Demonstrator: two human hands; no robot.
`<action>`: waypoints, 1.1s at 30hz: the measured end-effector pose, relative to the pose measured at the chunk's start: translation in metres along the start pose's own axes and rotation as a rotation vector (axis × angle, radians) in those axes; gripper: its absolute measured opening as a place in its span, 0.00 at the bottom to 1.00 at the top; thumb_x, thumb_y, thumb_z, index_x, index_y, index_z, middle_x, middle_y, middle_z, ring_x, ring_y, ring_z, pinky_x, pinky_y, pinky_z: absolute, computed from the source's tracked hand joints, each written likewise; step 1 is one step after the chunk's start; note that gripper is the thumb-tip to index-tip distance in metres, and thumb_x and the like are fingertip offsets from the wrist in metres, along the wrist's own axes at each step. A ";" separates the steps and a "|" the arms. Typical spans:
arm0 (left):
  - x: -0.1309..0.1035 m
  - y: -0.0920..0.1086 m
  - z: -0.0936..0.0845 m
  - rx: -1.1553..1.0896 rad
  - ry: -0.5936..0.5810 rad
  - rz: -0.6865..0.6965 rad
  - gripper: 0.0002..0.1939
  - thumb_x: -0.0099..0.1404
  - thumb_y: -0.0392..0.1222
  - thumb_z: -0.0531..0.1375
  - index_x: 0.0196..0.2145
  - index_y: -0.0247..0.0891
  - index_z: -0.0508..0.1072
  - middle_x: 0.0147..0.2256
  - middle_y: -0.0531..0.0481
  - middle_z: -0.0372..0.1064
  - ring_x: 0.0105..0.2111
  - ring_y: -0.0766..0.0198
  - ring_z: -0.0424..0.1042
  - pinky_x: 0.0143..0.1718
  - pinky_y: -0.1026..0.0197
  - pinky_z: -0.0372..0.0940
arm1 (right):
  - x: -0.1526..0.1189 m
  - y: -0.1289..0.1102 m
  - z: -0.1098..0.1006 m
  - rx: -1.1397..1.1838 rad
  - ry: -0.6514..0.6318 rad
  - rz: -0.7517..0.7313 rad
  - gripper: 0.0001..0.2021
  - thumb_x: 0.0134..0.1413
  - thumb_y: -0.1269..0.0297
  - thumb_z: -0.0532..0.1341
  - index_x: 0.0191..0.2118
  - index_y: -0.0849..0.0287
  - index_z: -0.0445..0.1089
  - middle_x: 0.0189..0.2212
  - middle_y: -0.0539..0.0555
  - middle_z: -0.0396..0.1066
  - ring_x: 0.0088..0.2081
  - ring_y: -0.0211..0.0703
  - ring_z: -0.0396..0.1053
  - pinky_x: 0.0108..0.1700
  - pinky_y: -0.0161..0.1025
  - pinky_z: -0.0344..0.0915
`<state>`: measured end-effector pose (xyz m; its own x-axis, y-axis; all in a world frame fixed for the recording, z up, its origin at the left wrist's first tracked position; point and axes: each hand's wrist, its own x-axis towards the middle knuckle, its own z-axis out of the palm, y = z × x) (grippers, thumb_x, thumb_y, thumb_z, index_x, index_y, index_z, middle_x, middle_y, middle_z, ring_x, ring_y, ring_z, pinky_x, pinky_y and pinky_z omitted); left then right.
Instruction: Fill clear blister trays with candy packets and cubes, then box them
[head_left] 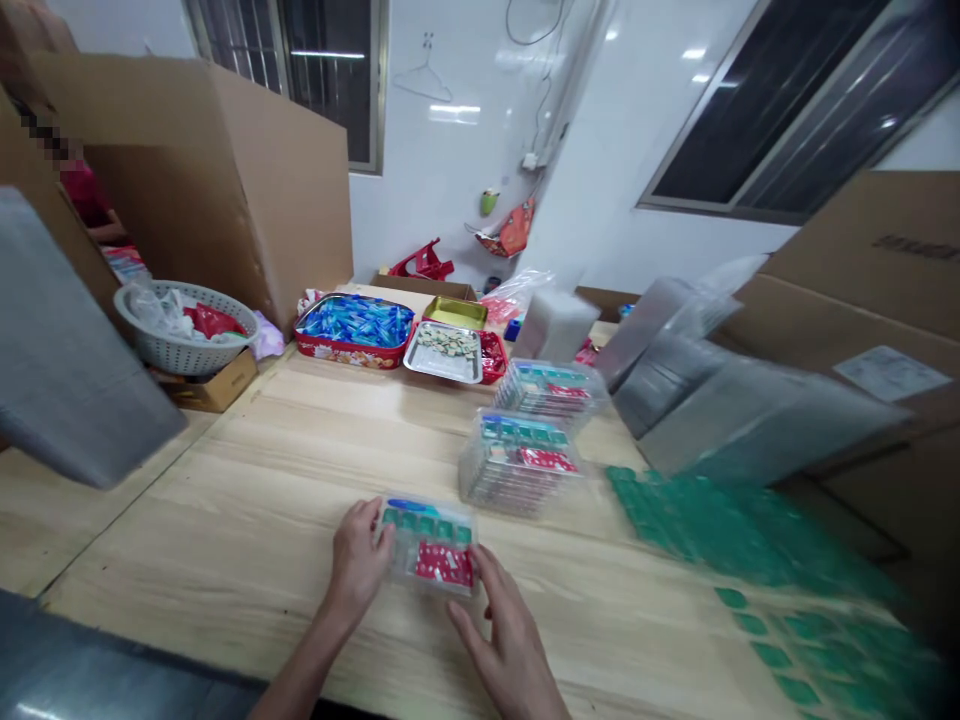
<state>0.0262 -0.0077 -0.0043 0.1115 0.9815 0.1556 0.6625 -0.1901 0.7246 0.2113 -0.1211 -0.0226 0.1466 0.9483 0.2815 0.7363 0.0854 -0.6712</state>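
A clear plastic blister tray (409, 560) lies on the table before me, holding a row of green squares, a blue pen-like piece (409, 506) and a red packet with white spots (445, 565). My left hand (361, 555) grips its left side, thumb and fingers bent at the edge. At the right front corner is my right hand (506, 630), index finger along the side and thumb by the near edge. Just beyond stands a stack of similar filled trays (517, 465), with a second stack (551, 390) behind it.
Farther back are a tin of blue pieces (356, 330), a metal tray of small pale pieces (444, 352) and a gold tray (455, 313). Green sheets (720, 520) and clear plastic stacks (675, 390) lie right. A basket (187, 340) and cardboard box (292, 190) stand left.
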 end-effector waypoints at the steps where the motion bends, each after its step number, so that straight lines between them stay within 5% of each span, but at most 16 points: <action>1: 0.000 0.001 0.008 0.023 -0.009 0.013 0.16 0.57 0.38 0.52 0.42 0.33 0.72 0.34 0.44 0.70 0.35 0.58 0.70 0.39 0.55 0.67 | 0.000 0.007 -0.001 0.013 0.008 0.009 0.27 0.56 0.57 0.56 0.61 0.56 0.57 0.55 0.60 0.65 0.54 0.53 0.65 0.52 0.50 0.67; 5: -0.004 -0.005 0.026 0.019 0.048 -0.004 0.21 0.58 0.41 0.53 0.48 0.30 0.68 0.42 0.38 0.70 0.43 0.53 0.70 0.46 0.51 0.66 | 0.005 0.027 0.005 0.032 0.046 0.108 0.28 0.56 0.55 0.56 0.60 0.61 0.58 0.54 0.62 0.67 0.53 0.54 0.67 0.53 0.50 0.67; 9: -0.004 -0.015 0.032 -0.040 -0.008 -0.156 0.24 0.57 0.49 0.52 0.47 0.31 0.68 0.38 0.38 0.74 0.38 0.52 0.74 0.42 0.50 0.68 | 0.014 0.037 0.018 0.029 0.027 0.180 0.28 0.56 0.55 0.56 0.59 0.65 0.59 0.51 0.65 0.69 0.51 0.55 0.69 0.52 0.50 0.68; 13: -0.012 -0.023 0.032 -0.156 0.000 -0.189 0.25 0.53 0.54 0.54 0.43 0.35 0.70 0.41 0.39 0.75 0.42 0.48 0.74 0.45 0.50 0.68 | 0.015 0.036 0.023 -0.009 0.067 0.081 0.27 0.55 0.60 0.56 0.61 0.58 0.57 0.48 0.61 0.72 0.48 0.54 0.71 0.48 0.48 0.71; 16: -0.021 -0.018 0.022 -0.250 0.039 -0.225 0.29 0.50 0.57 0.59 0.45 0.36 0.70 0.43 0.41 0.74 0.42 0.47 0.74 0.42 0.52 0.70 | 0.013 0.021 0.003 -0.049 0.137 -0.067 0.32 0.56 0.64 0.56 0.65 0.53 0.47 0.51 0.59 0.70 0.49 0.54 0.70 0.47 0.48 0.71; 20: -0.008 0.039 0.003 -0.413 0.056 -0.131 0.29 0.50 0.56 0.62 0.47 0.38 0.68 0.40 0.44 0.75 0.39 0.52 0.75 0.36 0.57 0.71 | 0.032 -0.013 -0.060 -0.074 0.249 -0.180 0.35 0.56 0.67 0.56 0.66 0.54 0.41 0.53 0.61 0.67 0.52 0.54 0.67 0.50 0.47 0.68; 23: 0.029 0.104 0.001 -0.511 0.044 0.028 0.23 0.52 0.53 0.61 0.43 0.38 0.67 0.36 0.45 0.73 0.36 0.56 0.74 0.35 0.59 0.69 | 0.068 -0.028 -0.115 -0.092 0.337 -0.120 0.29 0.57 0.62 0.56 0.63 0.58 0.51 0.52 0.62 0.67 0.52 0.55 0.66 0.51 0.50 0.65; 26: 0.074 0.152 0.016 -0.503 -0.013 0.082 0.19 0.52 0.50 0.61 0.39 0.39 0.66 0.29 0.50 0.70 0.27 0.60 0.71 0.27 0.61 0.66 | 0.112 -0.023 -0.155 -0.054 0.270 -0.001 0.21 0.56 0.59 0.56 0.55 0.59 0.62 0.47 0.60 0.71 0.48 0.53 0.68 0.49 0.48 0.65; 29: 0.108 0.166 0.038 -0.360 -0.051 0.070 0.14 0.52 0.47 0.61 0.34 0.39 0.66 0.25 0.52 0.67 0.26 0.60 0.69 0.29 0.60 0.63 | 0.145 -0.005 -0.173 -0.037 0.143 0.105 0.17 0.54 0.58 0.57 0.47 0.60 0.68 0.42 0.58 0.74 0.43 0.52 0.71 0.45 0.45 0.65; 33: 0.125 0.154 0.057 -0.307 -0.121 -0.015 0.14 0.51 0.48 0.63 0.32 0.39 0.66 0.28 0.48 0.69 0.33 0.55 0.71 0.36 0.57 0.62 | 0.163 0.024 -0.171 0.004 0.056 0.175 0.18 0.51 0.54 0.58 0.45 0.60 0.69 0.40 0.58 0.74 0.42 0.53 0.71 0.43 0.44 0.64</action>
<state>0.1846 0.0869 0.0884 0.2030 0.9762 0.0756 0.4124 -0.1553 0.8977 0.3658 -0.0165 0.1242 0.3087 0.9304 0.1976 0.6939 -0.0782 -0.7158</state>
